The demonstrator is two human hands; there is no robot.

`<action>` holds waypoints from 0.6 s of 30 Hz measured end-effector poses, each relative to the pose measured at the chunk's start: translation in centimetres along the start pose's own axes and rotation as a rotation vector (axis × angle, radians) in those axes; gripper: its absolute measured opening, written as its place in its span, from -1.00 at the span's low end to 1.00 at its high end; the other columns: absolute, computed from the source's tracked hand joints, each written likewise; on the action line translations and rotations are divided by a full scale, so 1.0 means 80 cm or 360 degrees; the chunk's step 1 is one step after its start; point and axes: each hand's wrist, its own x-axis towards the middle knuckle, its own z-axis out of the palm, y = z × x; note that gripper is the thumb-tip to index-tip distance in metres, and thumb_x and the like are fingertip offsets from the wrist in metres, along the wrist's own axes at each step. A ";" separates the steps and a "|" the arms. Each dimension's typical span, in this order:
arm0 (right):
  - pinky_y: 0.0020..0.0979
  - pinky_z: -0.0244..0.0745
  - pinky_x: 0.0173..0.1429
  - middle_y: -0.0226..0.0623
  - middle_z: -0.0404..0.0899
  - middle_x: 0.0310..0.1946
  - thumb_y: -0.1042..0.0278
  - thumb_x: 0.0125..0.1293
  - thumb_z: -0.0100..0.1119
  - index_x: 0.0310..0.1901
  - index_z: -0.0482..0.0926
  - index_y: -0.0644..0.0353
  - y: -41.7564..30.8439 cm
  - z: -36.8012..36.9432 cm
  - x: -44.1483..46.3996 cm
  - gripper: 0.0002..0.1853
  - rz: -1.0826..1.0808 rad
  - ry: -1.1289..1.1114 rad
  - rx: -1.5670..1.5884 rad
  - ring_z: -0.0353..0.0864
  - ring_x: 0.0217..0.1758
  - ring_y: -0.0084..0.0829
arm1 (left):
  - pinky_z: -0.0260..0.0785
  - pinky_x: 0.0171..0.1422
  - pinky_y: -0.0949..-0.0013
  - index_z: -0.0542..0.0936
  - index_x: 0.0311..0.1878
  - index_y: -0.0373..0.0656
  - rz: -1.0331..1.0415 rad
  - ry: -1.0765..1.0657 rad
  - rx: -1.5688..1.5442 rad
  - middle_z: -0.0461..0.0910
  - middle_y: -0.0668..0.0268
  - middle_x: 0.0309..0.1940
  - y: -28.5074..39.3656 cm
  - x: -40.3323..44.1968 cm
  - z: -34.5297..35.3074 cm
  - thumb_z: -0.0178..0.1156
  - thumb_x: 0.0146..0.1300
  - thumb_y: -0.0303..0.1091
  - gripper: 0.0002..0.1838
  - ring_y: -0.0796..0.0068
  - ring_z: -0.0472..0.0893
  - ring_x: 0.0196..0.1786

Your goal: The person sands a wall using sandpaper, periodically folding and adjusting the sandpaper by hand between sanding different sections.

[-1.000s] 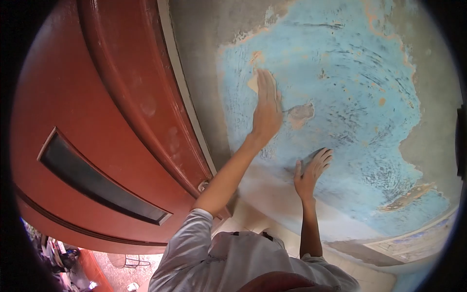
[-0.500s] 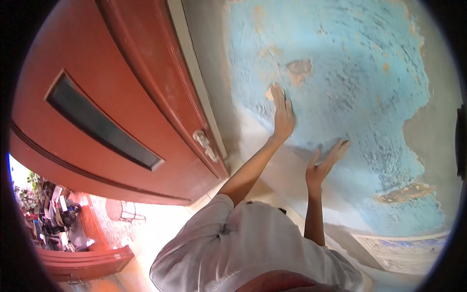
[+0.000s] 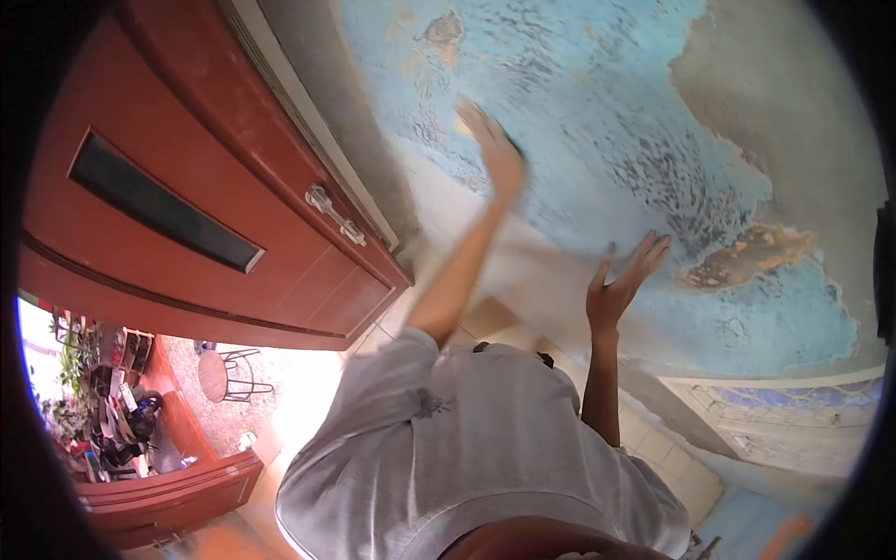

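Observation:
My left hand (image 3: 497, 154), somewhat blurred, lies on the blue, scuffed part of the wall (image 3: 569, 168). Beneath its fingers it holds a small pale piece (image 3: 463, 125), pressed to the surface, and only an edge of that piece shows. Lower and to the right, my right hand (image 3: 621, 285) is open and empty, thumb and fingers apart, beside the lower edge of the blue area. Whether its palm touches the wall I cannot tell. A brown chipped patch (image 3: 747, 258) is right of it.
On the left stands a red door (image 3: 215, 168) with a metal handle (image 3: 334, 216) and a dark panel. Past it are a round stool (image 3: 214, 376), plants and piled items. A white patterned panel (image 3: 793, 411) is low on the right.
The view has shifted, with more of the lower wall and the doorway showing. My left hand has moved down the wall from above the grey chip to below it, still with the pale piece.

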 end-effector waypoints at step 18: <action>0.22 -0.21 0.77 0.32 -0.42 0.74 0.16 0.61 0.08 0.75 -0.22 0.25 0.046 -0.036 -0.058 -0.09 0.0092 -0.0480 0.0219 -0.39 0.81 0.32 | -0.01 0.76 0.15 -0.14 0.76 -0.29 -0.0377 -0.0124 0.0378 -0.05 -0.21 0.74 -0.088 -0.247 0.037 -0.23 0.77 -0.14 -0.29 -0.15 0.10 0.74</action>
